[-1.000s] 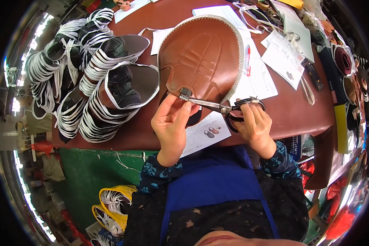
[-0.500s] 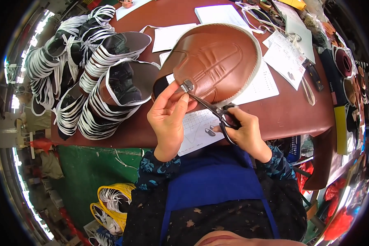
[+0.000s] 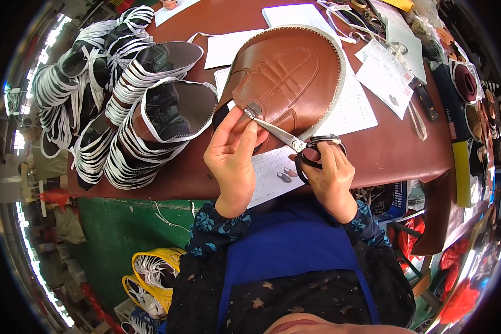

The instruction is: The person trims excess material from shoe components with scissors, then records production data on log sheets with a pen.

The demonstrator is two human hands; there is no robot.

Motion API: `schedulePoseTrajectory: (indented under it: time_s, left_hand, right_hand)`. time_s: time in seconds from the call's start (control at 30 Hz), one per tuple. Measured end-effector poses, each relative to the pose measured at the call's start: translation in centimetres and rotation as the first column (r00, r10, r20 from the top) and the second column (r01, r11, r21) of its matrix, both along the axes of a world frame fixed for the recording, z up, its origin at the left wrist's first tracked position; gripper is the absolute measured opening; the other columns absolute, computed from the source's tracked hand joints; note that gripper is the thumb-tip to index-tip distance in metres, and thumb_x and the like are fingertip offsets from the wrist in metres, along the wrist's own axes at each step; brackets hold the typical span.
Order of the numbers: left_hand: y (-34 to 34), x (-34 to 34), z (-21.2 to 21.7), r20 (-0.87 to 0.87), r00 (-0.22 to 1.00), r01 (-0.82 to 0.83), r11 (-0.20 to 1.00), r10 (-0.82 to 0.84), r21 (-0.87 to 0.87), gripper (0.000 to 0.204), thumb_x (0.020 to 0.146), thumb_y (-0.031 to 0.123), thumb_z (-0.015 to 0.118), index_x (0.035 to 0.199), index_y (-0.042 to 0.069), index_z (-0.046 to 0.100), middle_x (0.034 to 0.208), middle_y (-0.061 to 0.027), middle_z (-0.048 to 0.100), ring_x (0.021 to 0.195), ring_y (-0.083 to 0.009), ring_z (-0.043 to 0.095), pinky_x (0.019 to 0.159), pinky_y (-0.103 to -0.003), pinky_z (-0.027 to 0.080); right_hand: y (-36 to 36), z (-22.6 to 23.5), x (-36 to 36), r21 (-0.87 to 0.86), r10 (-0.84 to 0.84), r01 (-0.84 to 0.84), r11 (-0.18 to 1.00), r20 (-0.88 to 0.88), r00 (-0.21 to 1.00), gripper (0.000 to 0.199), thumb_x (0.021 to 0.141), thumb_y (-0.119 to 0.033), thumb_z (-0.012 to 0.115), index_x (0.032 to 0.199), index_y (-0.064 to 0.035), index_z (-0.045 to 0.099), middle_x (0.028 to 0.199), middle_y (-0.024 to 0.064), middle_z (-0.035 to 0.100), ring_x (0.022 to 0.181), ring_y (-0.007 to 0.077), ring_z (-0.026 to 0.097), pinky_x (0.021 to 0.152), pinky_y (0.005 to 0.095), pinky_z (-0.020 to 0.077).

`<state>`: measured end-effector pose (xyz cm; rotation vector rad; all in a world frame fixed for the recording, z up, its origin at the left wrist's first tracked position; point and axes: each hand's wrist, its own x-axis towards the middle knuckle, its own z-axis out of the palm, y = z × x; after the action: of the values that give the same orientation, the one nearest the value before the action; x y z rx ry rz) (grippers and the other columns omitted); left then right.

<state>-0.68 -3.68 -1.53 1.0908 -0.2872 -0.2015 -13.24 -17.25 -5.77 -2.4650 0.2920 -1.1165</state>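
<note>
A brown leather shoe upper (image 3: 300,75) with moulded seam lines and a pale serrated rim tilts up over the table's near part. My left hand (image 3: 232,161) pinches its lower left edge, close to a small dark tab with a shiny mark (image 3: 253,109). Black-handled scissors (image 3: 298,146) are in my right hand (image 3: 333,177), whose fingers go through the handle loops. Their blades point up and left, with the tips by the tab and my left fingertips. Whether the tips touch thread or leather is too small to tell.
Stacks of shoe uppers with white edging (image 3: 164,111) stand at the left of the brown table (image 3: 389,161). Paper sheets (image 3: 345,114) lie under and around the upper. A dark cutter-like tool (image 3: 425,100) is at the right. Below left sits a yellow basket (image 3: 167,259); another person's hand shows at the far edge.
The scissors have turned in my right hand, so the blades show flatter and brighter. The upper has shifted slightly up and left, and my left hand has moved slightly right.
</note>
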Motion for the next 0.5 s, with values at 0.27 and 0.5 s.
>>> schedulePoseTrajectory:
  time_s: [0.27, 0.5]
  left_hand:
    - [-0.54, -0.21, -0.15, 0.019, 0.999, -0.027, 0.999, 0.028, -0.028, 0.043, 0.1, -0.004, 0.067, 0.143, -0.005, 0.059, 0.126, -0.0148, 0.073, 0.108, -0.0175, 0.072, 0.09, -0.031, 0.065]
    - [-0.21, 0.26, -0.38, 0.102, 0.995, -0.019, 1.0, 0.019, 0.002, 0.045, 0.099, -0.005, 0.068, 0.143, -0.005, 0.06, 0.121, -0.0123, 0.073, 0.101, -0.0149, 0.073, 0.088, -0.029, 0.064]
  right_hand:
    - [0.64, -0.24, 0.72, -0.058, -0.082, 0.085, 0.995, 0.057, 0.995, 0.049, 0.073, -0.012, 0.095, 0.108, 0.0034, 0.064, 0.079, 0.0095, 0.063, 0.066, 0.0262, 0.062, 0.058, 0.0364, 0.0523]
    - [0.9, 0.38, 0.96, -0.064, -0.097, 0.1, 0.993, 0.044, 0.994, 0.047, 0.073, -0.012, 0.095, 0.104, 0.0023, 0.063, 0.078, 0.0096, 0.062, 0.066, 0.0278, 0.062, 0.058, 0.037, 0.0522]
